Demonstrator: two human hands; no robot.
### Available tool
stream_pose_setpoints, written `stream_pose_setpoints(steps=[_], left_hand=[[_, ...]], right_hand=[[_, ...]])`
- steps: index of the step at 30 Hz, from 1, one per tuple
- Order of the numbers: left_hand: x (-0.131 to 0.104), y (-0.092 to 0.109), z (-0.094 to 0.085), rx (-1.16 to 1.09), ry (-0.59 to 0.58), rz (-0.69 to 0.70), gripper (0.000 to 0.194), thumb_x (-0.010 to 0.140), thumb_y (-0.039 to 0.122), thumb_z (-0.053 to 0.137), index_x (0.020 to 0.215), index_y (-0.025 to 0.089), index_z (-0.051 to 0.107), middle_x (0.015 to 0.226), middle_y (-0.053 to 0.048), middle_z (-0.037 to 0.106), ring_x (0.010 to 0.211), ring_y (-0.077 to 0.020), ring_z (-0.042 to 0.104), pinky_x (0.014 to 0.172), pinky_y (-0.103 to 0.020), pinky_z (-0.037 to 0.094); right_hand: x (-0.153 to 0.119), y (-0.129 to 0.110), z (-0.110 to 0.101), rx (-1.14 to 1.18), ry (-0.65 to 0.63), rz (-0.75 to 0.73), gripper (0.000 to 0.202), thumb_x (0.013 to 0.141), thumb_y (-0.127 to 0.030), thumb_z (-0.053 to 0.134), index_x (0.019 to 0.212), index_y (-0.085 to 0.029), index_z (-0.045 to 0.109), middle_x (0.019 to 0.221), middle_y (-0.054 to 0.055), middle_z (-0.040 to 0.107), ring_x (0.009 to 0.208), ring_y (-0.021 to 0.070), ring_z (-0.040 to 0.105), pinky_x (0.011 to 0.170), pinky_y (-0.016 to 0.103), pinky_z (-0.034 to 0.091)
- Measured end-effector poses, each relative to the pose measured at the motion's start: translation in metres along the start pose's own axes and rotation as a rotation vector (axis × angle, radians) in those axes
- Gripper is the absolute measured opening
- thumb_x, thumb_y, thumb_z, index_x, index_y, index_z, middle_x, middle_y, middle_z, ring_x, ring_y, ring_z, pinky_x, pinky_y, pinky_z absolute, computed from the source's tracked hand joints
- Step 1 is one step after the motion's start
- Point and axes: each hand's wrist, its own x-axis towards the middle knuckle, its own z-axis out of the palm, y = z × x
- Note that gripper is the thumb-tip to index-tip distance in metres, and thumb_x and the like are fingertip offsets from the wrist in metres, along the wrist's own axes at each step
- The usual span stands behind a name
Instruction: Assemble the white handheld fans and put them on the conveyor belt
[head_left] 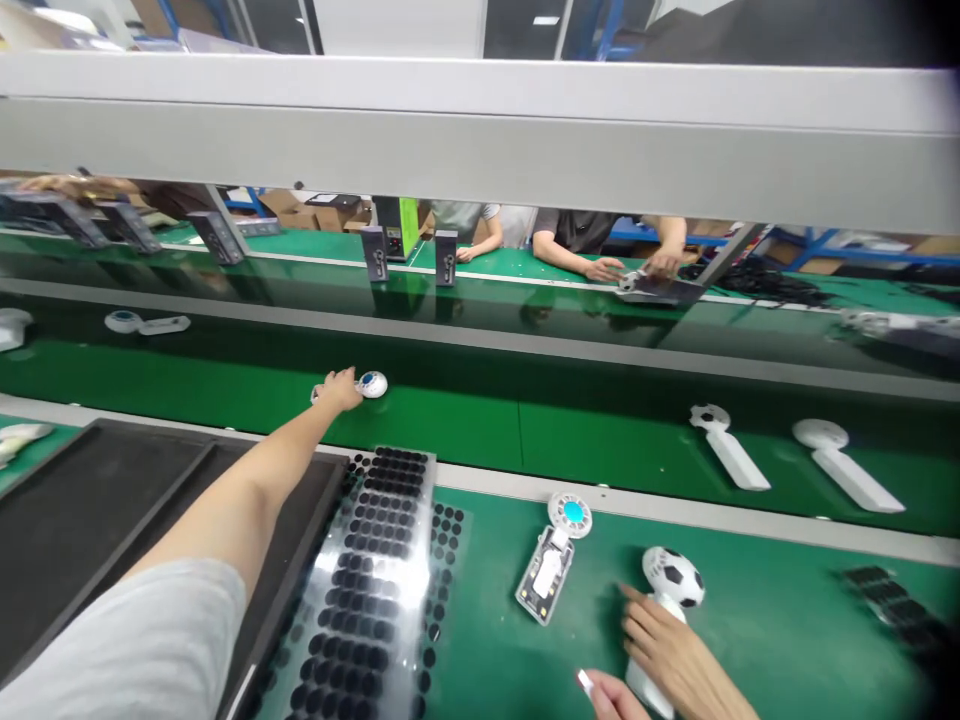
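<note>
On the green conveyor belt (465, 420), left hand (339, 388) at full arm's reach, fingers closed on a small fan (369, 384). Right hand (664, 640) grips the football-head fan (673, 577) near the bench edge; bare belt between.

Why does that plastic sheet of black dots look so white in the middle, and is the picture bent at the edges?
Head view: overhead light glares off the glossy dot sheet, washing its middle white. The far belt mirrors the boxes and people behind it. The wide lens bows the grey beam, and the right corners darken. The left hand, reaching to a small fan, is slightly soft.
</note>
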Motion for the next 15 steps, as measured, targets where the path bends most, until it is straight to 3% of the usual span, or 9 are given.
stream_pose_setpoints(steps=[3, 5, 9, 12, 15], left_hand=[[0.015, -0.012, 0.009, 0.074, -0.047, 0.013, 0.058, 0.059, 0.013, 0.065, 0.114, 0.011, 0.048, 0.127, -0.021, 0.043, 0.124, -0.0410, 0.023, 0.096, -0.059, 0.013], [0.019, -0.014, 0.016, 0.106, -0.076, 0.032, 0.046, 0.061, 0.017, 0.064, 0.105, 0.009, 0.052, 0.121, -0.020, 0.047, 0.121, -0.0397, 0.029, 0.096, -0.055, 0.018], [0.013, -0.008, 0.022, 0.126, -0.086, 0.081, 0.037, 0.056, 0.022, 0.067, 0.088, 0.007, 0.056, 0.114, -0.023, 0.047, 0.114, -0.0392, 0.036, 0.090, -0.044, 0.031], [-0.012, 0.008, 0.019, 0.085, -0.107, 0.124, 0.040, 0.059, 0.030, 0.064, 0.091, 0.009, 0.054, 0.107, -0.020, 0.052, 0.100, -0.0326, 0.050, 0.080, -0.036, 0.040], [-0.068, 0.035, 0.019, -0.099, -0.158, 0.240, 0.049, 0.065, 0.038, 0.059, 0.105, 0.012, 0.049, 0.101, -0.012, 0.057, 0.088, -0.0244, 0.056, 0.074, -0.030, 0.043]], right_hand=[[-0.017, -0.014, 0.008, 0.169, 0.194, 0.173, 0.033, 0.084, -0.047, 0.032, 0.081, -0.031, 0.061, 0.062, 0.004, 0.062, 0.054, 0.0203, 0.061, 0.054, 0.037, 0.052], [-0.024, -0.030, 0.005, 0.218, 0.321, 0.262, 0.032, 0.082, -0.050, 0.034, 0.079, -0.032, 0.060, 0.057, 0.003, 0.058, 0.049, 0.0208, 0.057, 0.047, 0.037, 0.049], [-0.019, -0.070, -0.037, 0.131, 0.436, 0.258, 0.038, 0.071, -0.058, 0.043, 0.099, -0.037, 0.058, 0.061, 0.003, 0.060, 0.060, 0.0275, 0.059, 0.048, 0.041, 0.046], [-0.014, -0.103, -0.053, 0.110, 0.469, 0.208, 0.052, 0.061, -0.058, 0.056, 0.110, -0.040, 0.053, 0.067, 0.002, 0.065, 0.065, 0.0314, 0.061, 0.046, 0.042, 0.046], [-0.025, -0.133, -0.016, 0.191, 0.404, 0.233, 0.052, 0.062, -0.055, 0.061, 0.111, -0.044, 0.050, 0.075, 0.000, 0.067, 0.069, 0.0318, 0.061, 0.043, 0.040, 0.047]])
